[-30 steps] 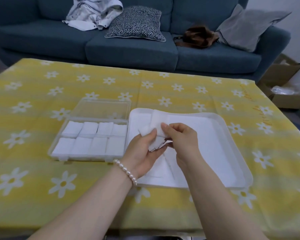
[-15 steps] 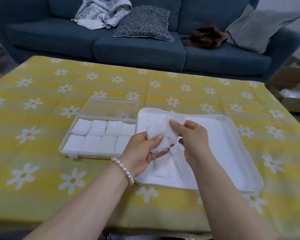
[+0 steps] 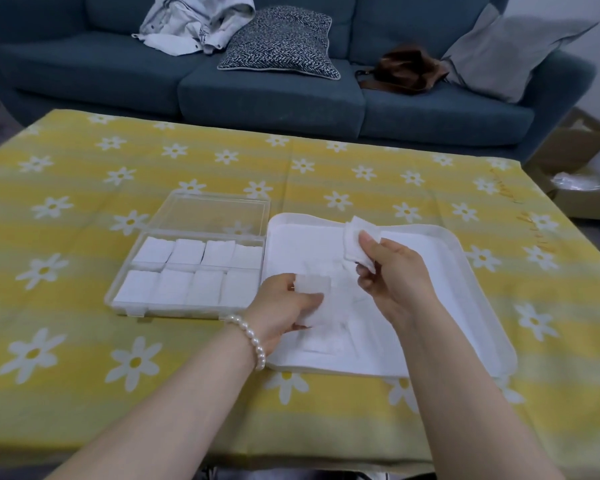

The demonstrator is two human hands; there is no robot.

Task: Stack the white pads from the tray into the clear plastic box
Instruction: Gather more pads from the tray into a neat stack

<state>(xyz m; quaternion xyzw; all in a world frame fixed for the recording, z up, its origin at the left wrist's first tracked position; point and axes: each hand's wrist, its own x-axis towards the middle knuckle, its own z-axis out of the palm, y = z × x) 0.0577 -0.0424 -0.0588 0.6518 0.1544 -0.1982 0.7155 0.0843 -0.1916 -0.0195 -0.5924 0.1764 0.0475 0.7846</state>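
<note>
Over the tray [image 3: 478, 271] you are mid-pick, your left hand [image 3: 284, 306] gripping a small wad of pads [image 3: 312, 284] and your right hand [image 3: 392, 271] pinching one pad [image 3: 355, 240]; next, probably carry them left to the nearly full box [image 3: 118, 292].

This is a home living room. A blue three-seat sofa [image 3: 274, 88] stands just behind a low table spread with a yellow daisy-print tablecloth [image 3: 84, 237]. On the sofa lie a patterned cushion [image 3: 281, 41], a grey cushion [image 3: 506, 46], a crumpled pale garment [image 3: 194, 22] and what looks like a brown leather bag [image 3: 402, 71]. Open cardboard boxes [image 3: 575, 168] sit on the floor at the right.
</note>
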